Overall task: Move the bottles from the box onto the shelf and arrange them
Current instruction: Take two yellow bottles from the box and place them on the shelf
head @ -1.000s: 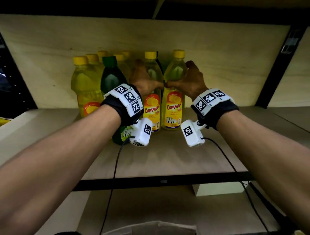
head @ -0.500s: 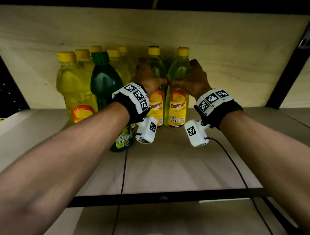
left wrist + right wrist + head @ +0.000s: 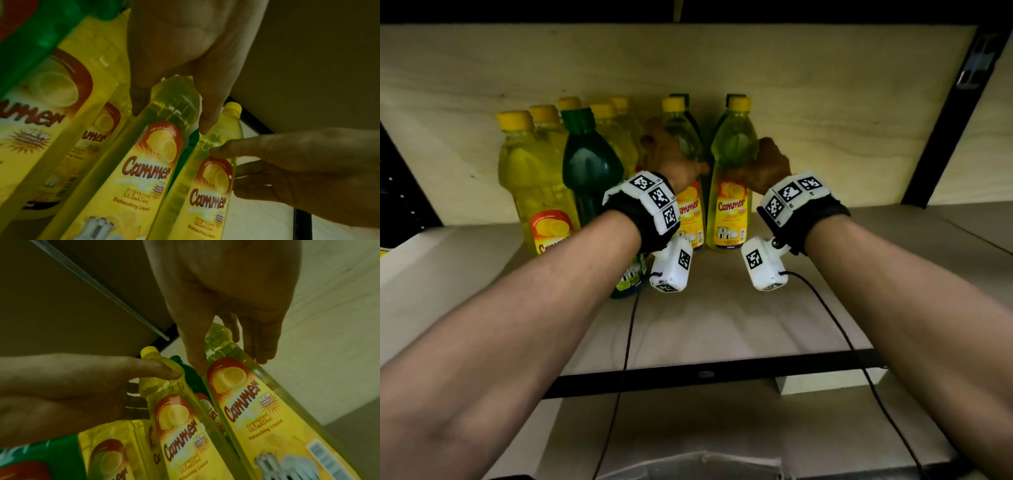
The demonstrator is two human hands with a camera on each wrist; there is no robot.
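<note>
The wrist views show fingers that the head view hides. The left hand point(image 3: 671, 161) wraps its yellow bottle point(image 3: 690, 205), and the right hand point(image 3: 767, 168) wraps the other yellow bottle point(image 3: 729, 205), both standing far back on the shelf point(image 3: 722, 325).

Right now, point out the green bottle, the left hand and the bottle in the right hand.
green bottle point(image 3: 590, 164), head view, shoulder.
left hand point(image 3: 671, 161), head view, back of hand.
right-hand bottle point(image 3: 732, 212), head view, label.

Pale plywood back panel point(image 3: 825, 102) seen behind; black metal upright point(image 3: 945, 113) at right; dim light throughout.
</note>
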